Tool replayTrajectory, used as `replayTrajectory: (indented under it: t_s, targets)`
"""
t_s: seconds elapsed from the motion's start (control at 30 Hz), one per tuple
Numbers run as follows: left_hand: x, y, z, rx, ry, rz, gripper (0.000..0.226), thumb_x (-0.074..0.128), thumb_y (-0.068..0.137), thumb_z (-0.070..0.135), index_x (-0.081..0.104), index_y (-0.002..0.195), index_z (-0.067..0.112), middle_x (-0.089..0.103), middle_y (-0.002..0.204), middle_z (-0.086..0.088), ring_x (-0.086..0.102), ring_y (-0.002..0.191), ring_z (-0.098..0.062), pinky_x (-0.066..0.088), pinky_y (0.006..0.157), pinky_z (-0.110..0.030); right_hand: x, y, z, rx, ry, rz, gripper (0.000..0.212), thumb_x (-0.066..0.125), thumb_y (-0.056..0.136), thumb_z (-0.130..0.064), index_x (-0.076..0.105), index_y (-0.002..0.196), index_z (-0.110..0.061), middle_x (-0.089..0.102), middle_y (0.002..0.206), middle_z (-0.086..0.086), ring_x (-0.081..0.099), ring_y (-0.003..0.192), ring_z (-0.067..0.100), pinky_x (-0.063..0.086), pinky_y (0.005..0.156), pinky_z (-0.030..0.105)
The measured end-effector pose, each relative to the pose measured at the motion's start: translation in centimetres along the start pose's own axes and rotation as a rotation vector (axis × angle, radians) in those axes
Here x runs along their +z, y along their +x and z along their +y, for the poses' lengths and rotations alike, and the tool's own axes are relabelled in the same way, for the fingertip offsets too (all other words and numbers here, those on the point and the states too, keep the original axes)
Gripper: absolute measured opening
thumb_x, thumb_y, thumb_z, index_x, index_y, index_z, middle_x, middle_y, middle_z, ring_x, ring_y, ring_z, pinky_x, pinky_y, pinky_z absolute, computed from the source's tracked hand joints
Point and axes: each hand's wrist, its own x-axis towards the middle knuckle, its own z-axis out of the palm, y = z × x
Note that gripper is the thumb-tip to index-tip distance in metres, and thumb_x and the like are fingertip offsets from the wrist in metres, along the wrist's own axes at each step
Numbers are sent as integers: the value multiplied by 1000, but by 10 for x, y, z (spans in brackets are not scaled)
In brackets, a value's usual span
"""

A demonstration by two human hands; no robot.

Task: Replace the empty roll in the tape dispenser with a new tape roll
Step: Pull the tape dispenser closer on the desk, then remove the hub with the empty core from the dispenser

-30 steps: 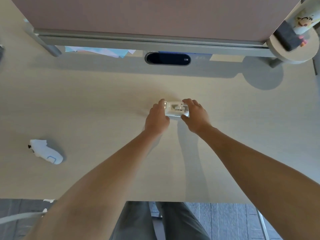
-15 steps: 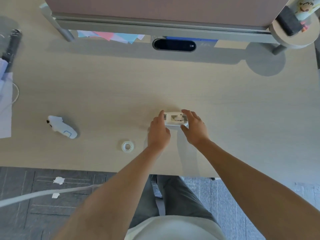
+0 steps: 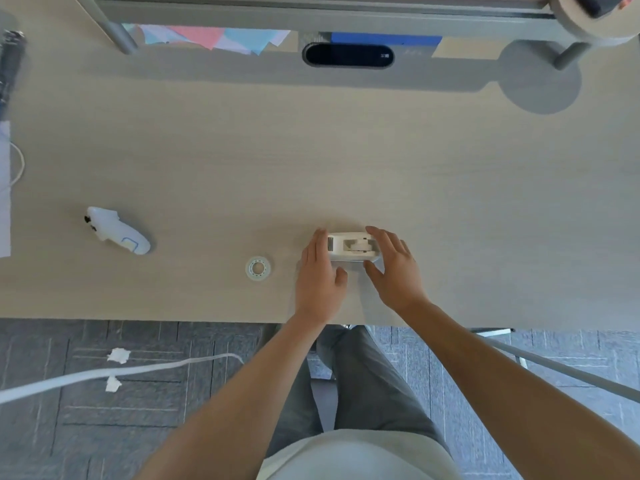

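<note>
A small white tape dispenser (image 3: 349,247) stands on the light wooden desk (image 3: 346,161), near its front edge. My left hand (image 3: 317,271) rests against its left end, fingers together. My right hand (image 3: 394,268) cups its right end, with fingers over the top and the thumb at the near side. A clear tape roll (image 3: 258,268) lies flat on the desk, a short way left of my left hand.
A white hand-held controller (image 3: 116,234) lies at the left. An oval cable opening (image 3: 348,55) sits at the back, under a partition with coloured papers (image 3: 214,36). A dark object and a white cable (image 3: 15,164) are at the far left edge.
The view has tilted down and back, bringing the tape roll, desk front edge and floor into sight. Both hands have stayed on the dispenser.
</note>
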Motion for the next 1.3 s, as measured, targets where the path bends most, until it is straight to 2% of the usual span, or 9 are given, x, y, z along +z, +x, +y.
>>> replayTrajectory:
  t_s: [0.27, 0.47, 0.57, 0.7, 0.8, 0.87, 1.07, 1.2, 1.3]
  targets:
    - [16, 2, -29, 166, -80, 105, 78, 63, 92, 13, 24, 160, 13, 45, 155, -6, 42, 144, -21, 39, 118, -37, 30, -4, 26, -106, 115, 154, 75, 68, 88, -6, 41, 158, -17, 61, 146, 5, 54, 133, 23, 47, 111, 48]
    - [31, -1, -48, 266, -39, 154, 86, 63, 94, 27, 15, 163, 11, 40, 162, -5, 37, 148, -21, 36, 120, -35, 48, -12, 35, -165, 92, 227, 79, 64, 92, -8, 31, 163, -15, 55, 131, -12, 51, 119, 8, 36, 108, 24]
    - [37, -2, -53, 310, -17, 191, 90, 62, 94, 35, 11, 164, 13, 41, 161, -2, 39, 144, -20, 39, 117, -35, 53, -16, 40, -213, 63, 260, 79, 60, 94, -10, 26, 165, -16, 51, 129, -15, 45, 112, -3, 36, 101, 21]
    - [44, -4, -60, 411, -22, 246, 94, 60, 94, 42, 2, 165, 19, 30, 169, 1, 32, 151, -17, 25, 118, -22, 63, -14, 54, -315, 1, 290, 76, 55, 98, -5, 22, 166, -14, 58, 146, 3, 55, 116, 12, 36, 91, 16]
    - [54, -10, -70, 514, 43, 256, 89, 57, 96, 43, 1, 164, 35, 5, 175, -4, 11, 160, -18, 23, 120, -28, 70, -8, 64, -387, -35, 339, 74, 51, 101, -4, 20, 166, -15, 54, 155, 6, 57, 115, 16, 37, 87, 20]
    - [61, -16, -75, 541, 143, 287, 81, 57, 96, 44, 13, 163, 34, -3, 175, -8, 13, 160, -24, 29, 120, -34, 73, -6, 66, -405, -48, 370, 73, 51, 100, -3, 21, 166, -14, 54, 154, 7, 59, 117, 19, 37, 88, 21]
    - [66, -22, -71, 491, 217, 302, 76, 56, 96, 45, 17, 161, 36, 3, 174, -12, 23, 157, -31, 40, 113, -44, 70, -14, 58, -388, 26, 439, 71, 61, 94, -11, 36, 161, -16, 45, 160, 2, 50, 143, 20, 39, 114, 29]
    - [65, -23, -70, 504, 233, 318, 77, 52, 96, 47, 9, 160, 45, 4, 174, -8, 22, 157, -28, 46, 111, -46, 62, -17, 54, -461, 154, 607, 46, 69, 96, -16, 62, 141, -17, 61, 139, -1, 60, 125, 11, 46, 108, 27]
    - [63, -23, -70, 507, 220, 316, 75, 49, 97, 49, 6, 159, 47, 2, 174, -3, 18, 159, -25, 44, 113, -44, 49, -10, 46, -480, 142, 584, 30, 72, 95, -24, 74, 125, -23, 67, 119, -6, 65, 105, 8, 49, 93, 21]
